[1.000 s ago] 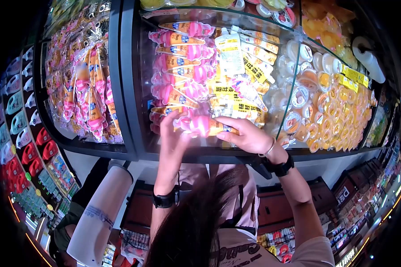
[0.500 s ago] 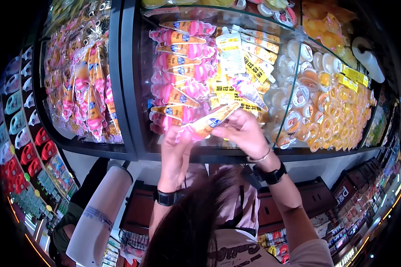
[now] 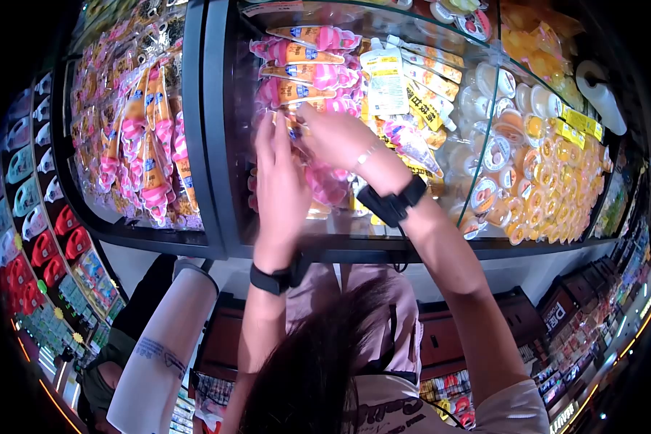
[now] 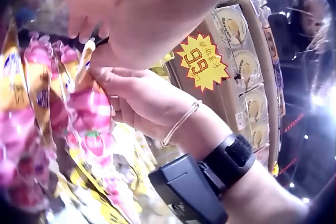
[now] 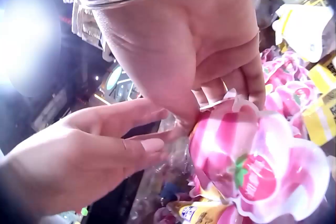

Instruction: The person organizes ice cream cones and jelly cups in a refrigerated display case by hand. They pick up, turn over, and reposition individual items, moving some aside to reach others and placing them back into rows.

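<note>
My right hand (image 3: 333, 134) reaches over the rows in the glass bin, its thumb and fingers pinching the narrow orange end of a cone-shaped pack (image 5: 252, 155). This pack is printed like a pink ice cream cone, with a strawberry on its wide end. My left hand (image 3: 281, 181) is just left of it, fingers fairly straight, fingertips close to the right fingers. In the right wrist view the left thumb (image 5: 152, 145) points at the right thumb. Matching cone packs (image 3: 307, 54) lie beneath and beyond both hands.
White and yellow spouted pouches (image 3: 387, 79) lie right of the cones. Beyond a glass divider (image 3: 481, 137) are many jelly cups (image 3: 532, 195). A dark frame post (image 3: 213, 130) separates another bin of cone packs (image 3: 152, 130) at left. Another person's white sleeve (image 3: 163, 347) is at lower left.
Both hands have moved from the bin's front edge farther in over the rows. The pack has turned from lying crosswise between both hands, and the left hand has let go of its pink end.
</note>
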Demonstrator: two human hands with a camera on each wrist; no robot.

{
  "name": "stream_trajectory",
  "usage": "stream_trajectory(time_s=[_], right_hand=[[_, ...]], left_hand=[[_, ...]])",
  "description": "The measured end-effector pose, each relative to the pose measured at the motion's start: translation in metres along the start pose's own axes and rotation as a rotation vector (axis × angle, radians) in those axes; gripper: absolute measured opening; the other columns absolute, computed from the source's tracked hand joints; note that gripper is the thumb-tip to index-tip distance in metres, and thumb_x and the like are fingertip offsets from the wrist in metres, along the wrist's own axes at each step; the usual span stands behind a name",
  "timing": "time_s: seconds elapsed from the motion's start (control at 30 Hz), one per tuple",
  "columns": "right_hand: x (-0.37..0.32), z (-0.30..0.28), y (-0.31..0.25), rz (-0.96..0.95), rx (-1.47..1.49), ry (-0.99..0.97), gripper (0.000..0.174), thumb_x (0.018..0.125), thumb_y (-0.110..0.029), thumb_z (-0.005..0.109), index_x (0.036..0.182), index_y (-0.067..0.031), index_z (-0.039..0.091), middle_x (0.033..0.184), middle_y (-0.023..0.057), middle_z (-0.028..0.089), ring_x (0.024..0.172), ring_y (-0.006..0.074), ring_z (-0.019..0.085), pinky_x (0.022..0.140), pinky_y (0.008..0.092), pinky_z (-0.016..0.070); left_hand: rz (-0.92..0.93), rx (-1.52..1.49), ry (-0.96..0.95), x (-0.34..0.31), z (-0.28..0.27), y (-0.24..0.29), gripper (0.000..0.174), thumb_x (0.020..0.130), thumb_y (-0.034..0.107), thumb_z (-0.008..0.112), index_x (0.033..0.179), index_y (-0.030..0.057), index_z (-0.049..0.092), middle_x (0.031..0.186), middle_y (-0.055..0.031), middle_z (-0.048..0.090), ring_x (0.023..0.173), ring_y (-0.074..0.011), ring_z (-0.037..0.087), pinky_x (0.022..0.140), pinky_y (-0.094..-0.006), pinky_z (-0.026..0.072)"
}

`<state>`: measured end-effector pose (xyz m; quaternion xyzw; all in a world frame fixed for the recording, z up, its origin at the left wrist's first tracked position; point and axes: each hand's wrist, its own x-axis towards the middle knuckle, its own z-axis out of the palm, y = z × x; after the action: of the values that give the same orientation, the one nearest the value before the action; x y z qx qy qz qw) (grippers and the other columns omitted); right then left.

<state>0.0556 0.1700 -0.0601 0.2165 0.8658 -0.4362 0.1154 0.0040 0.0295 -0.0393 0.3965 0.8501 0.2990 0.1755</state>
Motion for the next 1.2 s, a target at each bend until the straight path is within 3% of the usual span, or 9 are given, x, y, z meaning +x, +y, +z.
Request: stream_trajectory(time_s=[0.07,0.17,0.2,0.3,0.33,0.47,0.77,1.0,1.2], right_hand=[[0.027,0.011,0.000,-0.043,-0.103,-0.016,0.016,0.090,-0.014,0.056,0.100,-0.0014,0.060,0.094,0.0184,0.065,0.085,0.0389,0.064,0.075,0.0463,0.0513],[0.056,0.049,0.029,-0.256,-0.147,0.194,0.020,0.089,-0.014,0.056,0.104,-0.0019,0.059,0.095,0.0172,0.064,0.087,0.0385,0.064,0.076,0.0455,0.0519],[0.055,0.049,0.026,-0.209,-0.121,0.173,0.022,0.086,-0.013,0.060,0.105,-0.0020,0.059,0.099,0.0162,0.061,0.092,0.0373,0.062,0.079,0.0439,0.0517],[0.033,0.044,0.026,-0.185,0.038,0.237,0.024,0.082,-0.009,0.065,0.104,-0.0010,0.061,0.104,0.0157,0.059,0.098,0.0365,0.060,0.085,0.0427,0.0502],[0.024,0.034,0.019,-0.084,0.070,0.189,0.028,0.077,-0.007,0.069,0.104,-0.0016,0.062,0.107,0.0147,0.057,0.105,0.0349,0.057,0.090,0.0414,0.0482],[0.005,0.036,0.030,-0.151,-0.112,0.328,0.028,0.075,-0.006,0.069,0.102,-0.0024,0.062,0.103,0.0129,0.057,0.104,0.0323,0.055,0.090,0.0411,0.0476],[0.012,0.039,0.021,-0.157,-0.085,0.284,0.030,0.075,-0.006,0.070,0.103,-0.0031,0.060,0.103,0.0114,0.055,0.102,0.0321,0.055,0.088,0.0410,0.0480],[-0.024,0.014,0.030,-0.162,0.087,0.345,0.038,0.082,-0.013,0.070,0.117,-0.0029,0.058,0.119,0.0166,0.056,0.113,0.0356,0.054,0.095,0.0416,0.0454],[-0.100,-0.027,0.090,0.257,-0.206,0.383,0.041,0.080,-0.017,0.073,0.115,-0.0037,0.057,0.110,0.0162,0.060,0.100,0.0352,0.060,0.086,0.0413,0.0501]], left_hand=[[0.079,0.179,-0.104,0.010,0.003,-0.022,0.070,0.080,-0.004,0.055,0.145,-0.0065,0.029,0.146,-0.0279,0.037,0.136,-0.0443,0.035,0.112,-0.0468,0.0321],[0.010,0.169,-0.191,0.016,0.009,-0.037,0.067,0.083,0.002,0.055,0.144,-0.0077,0.029,0.145,-0.0286,0.037,0.137,-0.0435,0.034,0.113,-0.0468,0.0310],[0.019,0.217,-0.219,0.017,0.011,-0.042,0.064,0.089,0.012,0.054,0.144,-0.0089,0.028,0.147,-0.0286,0.035,0.138,-0.0430,0.034,0.112,-0.0465,0.0325],[-0.078,0.146,-0.297,0.011,0.013,-0.045,0.057,0.099,0.014,0.046,0.147,-0.0064,0.025,0.151,-0.0271,0.030,0.140,-0.0408,0.030,0.115,-0.0429,0.0288],[-0.189,0.048,-0.376,0.012,0.010,-0.041,0.061,0.099,0.021,0.048,0.148,-0.0053,0.023,0.153,-0.0265,0.027,0.141,-0.0406,0.029,0.115,-0.0429,0.0275],[-0.144,0.174,-0.438,0.006,0.015,-0.040,0.070,0.096,0.029,0.054,0.149,-0.0034,0.021,0.155,-0.0247,0.024,0.141,-0.0403,0.029,0.115,-0.0451,0.0265],[-0.150,0.134,-0.456,0.004,0.010,-0.043,0.075,0.092,0.026,0.060,0.149,-0.0041,0.021,0.157,-0.0245,0.019,0.146,-0.0372,0.019,0.118,-0.0452,0.0201],[-0.165,0.075,-0.432,0.001,0.003,-0.035,0.078,0.091,0.023,0.062,0.151,-0.0007,0.018,0.157,-0.0239,0.019,0.147,-0.0365,0.019,0.118,-0.0446,0.0206],[0.059,0.235,-0.413,-0.011,-0.007,-0.009,0.071,0.093,0.021,0.060,0.151,0.0026,0.023,0.157,-0.0218,0.020,0.146,-0.0376,0.020,0.118,-0.0475,0.0203]])
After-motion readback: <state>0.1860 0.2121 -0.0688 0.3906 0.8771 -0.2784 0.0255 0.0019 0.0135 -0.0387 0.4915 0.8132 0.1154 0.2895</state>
